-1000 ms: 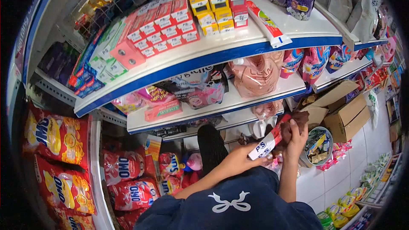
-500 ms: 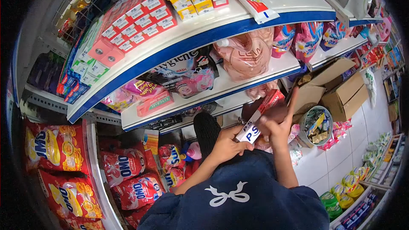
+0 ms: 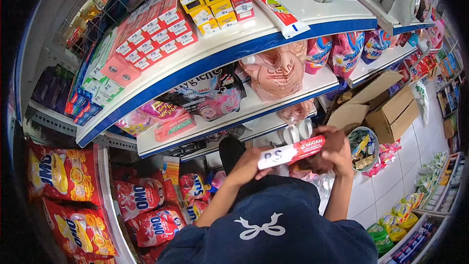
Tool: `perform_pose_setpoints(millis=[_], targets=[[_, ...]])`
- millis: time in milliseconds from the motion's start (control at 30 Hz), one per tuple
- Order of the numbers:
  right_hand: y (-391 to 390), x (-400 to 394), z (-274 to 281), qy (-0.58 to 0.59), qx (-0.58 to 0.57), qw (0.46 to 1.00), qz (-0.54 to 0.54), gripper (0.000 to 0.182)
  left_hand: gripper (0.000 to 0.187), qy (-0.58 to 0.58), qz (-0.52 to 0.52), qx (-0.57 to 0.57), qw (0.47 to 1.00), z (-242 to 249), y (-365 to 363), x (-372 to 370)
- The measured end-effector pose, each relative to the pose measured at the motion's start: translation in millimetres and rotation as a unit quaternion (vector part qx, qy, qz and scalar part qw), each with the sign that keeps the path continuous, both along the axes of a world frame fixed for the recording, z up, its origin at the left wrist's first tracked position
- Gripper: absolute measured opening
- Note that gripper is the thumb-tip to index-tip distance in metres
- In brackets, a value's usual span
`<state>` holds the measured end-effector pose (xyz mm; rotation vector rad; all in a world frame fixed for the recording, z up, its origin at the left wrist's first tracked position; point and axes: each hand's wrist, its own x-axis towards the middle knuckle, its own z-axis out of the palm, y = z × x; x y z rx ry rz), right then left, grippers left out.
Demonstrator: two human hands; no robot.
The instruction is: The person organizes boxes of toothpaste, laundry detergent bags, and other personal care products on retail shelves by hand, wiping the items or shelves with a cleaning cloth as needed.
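Note:
A white and red P/S toothpaste box (image 3: 291,152) lies nearly level in front of my body, held between both hands. My left hand (image 3: 245,167) is closed around its white end. At the red end, my right hand (image 3: 337,155) is closed on the box, its fingers in shadow and slightly blurred. A red and white toothpaste tube (image 3: 278,12) rests on the upper shelf, close to the blue edge. Left of it stand stacked yellow toothpaste boxes (image 3: 211,1) and rows of red toothpaste boxes (image 3: 156,36).
Below the upper shelf (image 3: 215,63) are detergent and softener pouches (image 3: 281,71). Open cardboard cartons (image 3: 391,115) and a bucket of packets (image 3: 364,149) stand on the tiled floor at right. OMO bags (image 3: 63,173) fill the lower left racks.
The toothpaste box has turned from steeply slanted to nearly level, its red end coming down. My right hand, blurred with a finger extended before, is now closed on that end.

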<state>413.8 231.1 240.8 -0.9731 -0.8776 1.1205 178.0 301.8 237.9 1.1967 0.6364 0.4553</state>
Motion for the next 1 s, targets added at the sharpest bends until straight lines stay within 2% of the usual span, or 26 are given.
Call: perform_pose_setpoints(millis=[33,100,133,167,267,333,433,500,533,600,633,667,733,833,867,900,933,1000], targets=[[-3.6,-4.9,5.3,-0.006,0.031,0.999,0.029,0.056,0.078,-0.04,-0.002,-0.189,0.981,0.2,2.5,-1.9],[-8.4,-9.2,5.1,-0.008,0.096,0.992,0.077,0.065,0.077,-0.074,-0.022,-0.321,0.944,2.8,6.9,-1.8],[-9.2,-13.5,9.8,-0.001,0.145,0.986,0.079,0.061,0.076,-0.091,-0.033,-0.383,0.919,4.1,9.0,-1.3],[-11.8,-14.7,13.0,-0.045,0.15,0.986,0.062,0.059,0.077,-0.123,-0.062,-0.4,0.906,-0.5,8.8,-2.3],[-13.8,-15.8,22.7,-0.139,0.169,0.976,0.008,0.054,0.08,-0.076,-0.045,-0.306,0.948,5.7,6.7,1.1],[-11.2,-14.5,24.1,-0.155,0.198,0.968,-0.007,0.051,0.083,-0.077,-0.075,-0.255,0.961,0.0,6.3,-0.3],[-4.2,-12.3,32.3,-0.14,0.248,0.954,-0.093,0.051,0.081,-0.102,-0.08,-0.179,0.975,14.2,3.5,1.1],[1.1,-8.9,42.6,-0.085,0.267,0.935,-0.217,0.049,0.077,-0.113,-0.073,-0.158,0.978,24.0,3.2,-0.8],[5.5,-4.5,46.1,-0.034,0.289,0.918,-0.271,0.049,0.073,-0.128,-0.027,-0.121,0.984,21.2,2.4,-1.7],[18.5,3.6,54.2,-0.038,0.282,0.878,-0.386,0.049,0.065,-0.155,0.064,-0.046,0.985,10.4,2.1,-3.9],[26.0,9.9,61.0,-0.116,0.282,0.848,-0.433,0.048,0.053,-0.196,0.078,-0.05,0.976,8.9,4.2,-6.4],[33.1,15.0,71.1,-0.322,0.264,0.762,-0.496,0.048,0.051,-0.201,0.089,-0.033,0.975,10.4,3.9,-7.8],[48.2,9.9,87.0,-0.177,0.271,0.82,-0.472,0.045,0.048,-0.213,0.11,0.005,0.971,14.6,2.3,-9.6],[47.5,-1.3,91.1,-0.178,0.255,0.814,-0.491,0.052,0.045,-0.179,0.095,0.066,0.977,27.3,-0.3,-11.0],[46.7,-7.4,91.8,-0.2,0.3,0.801,-0.479,0.052,0.045,-0.157,0.093,0.096,0.978,31.7,-0.6,-11.2],[44.6,-15.2,91.5,-0.222,0.344,0.785,-0.465,0.053,0.052,-0.136,0.066,0.111,0.982,34.3,1.1,-13.0],[42.1,-24.1,90.8,-0.245,0.386,0.768,-0.448,0.054,0.056,-0.173,0.049,0.115,0.977,40.7,3.1,-9.6],[35.2,-49.2,83.7,-0.297,0.405,0.77,-0.393,0.051,0.063,-0.249,0.015,0.12,0.961,62.6,9.3,3.9]])
